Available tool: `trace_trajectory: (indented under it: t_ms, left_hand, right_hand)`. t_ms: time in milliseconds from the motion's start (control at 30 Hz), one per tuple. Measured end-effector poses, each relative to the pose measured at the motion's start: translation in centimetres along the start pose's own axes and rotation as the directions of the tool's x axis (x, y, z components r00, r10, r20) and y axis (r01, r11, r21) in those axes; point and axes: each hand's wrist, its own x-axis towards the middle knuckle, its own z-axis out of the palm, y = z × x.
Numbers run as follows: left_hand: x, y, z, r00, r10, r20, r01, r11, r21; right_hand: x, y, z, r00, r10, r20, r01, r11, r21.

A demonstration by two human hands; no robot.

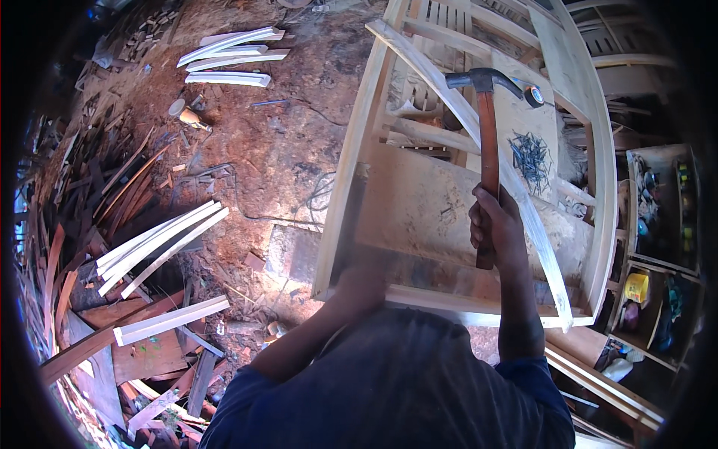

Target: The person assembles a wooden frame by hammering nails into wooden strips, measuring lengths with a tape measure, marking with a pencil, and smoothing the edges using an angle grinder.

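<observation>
hammer (488, 138): 1 | nail pile (529, 159): 1 | diagonal wooden strip (540, 239): 1

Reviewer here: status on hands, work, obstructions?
Right hand gripping hammer. Left hand near wooden frame, blurred, grip unclear. Wooden strip slants across frame; loose nails lie beside it.

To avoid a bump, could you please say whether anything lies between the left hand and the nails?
Yes, in this view: the right hand, gripping the hammer, and the diagonal slat lie between left hand and nails.
</observation>
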Motion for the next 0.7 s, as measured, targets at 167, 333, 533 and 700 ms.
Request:
trace_trajectory:
  t_ms: [167,333,533,700]
  left_hand:
    - [-0.2,1.0,-2.0,0.994,-0.088,0.065,0.088,0.996,-0.003]
    - [-0.4,1.4,-2.4,0.996,-0.075,0.055,0.073,0.997,0.034]
    - [-0.8,1.4,-2.2,0.998,-0.068,-0.014,0.068,0.998,-0.007]
    - [-0.9,1.5,-2.1,0.994,-0.081,-0.068,0.074,0.993,-0.096]
  right_hand:
    - [-0.8,0.7,-1.3,0.999,-0.009,-0.054,0.009,1.0,0.007]
    - [-1.7,1.2,-2.7,0.996,-0.024,-0.085,0.027,0.999,0.034]
    - [-2.7,1.5,-3.8,0.994,-0.046,-0.104,0.049,0.999,0.021]
    - [-2.9,2.0,-4.5,0.994,-0.067,-0.092,0.069,0.997,0.022]
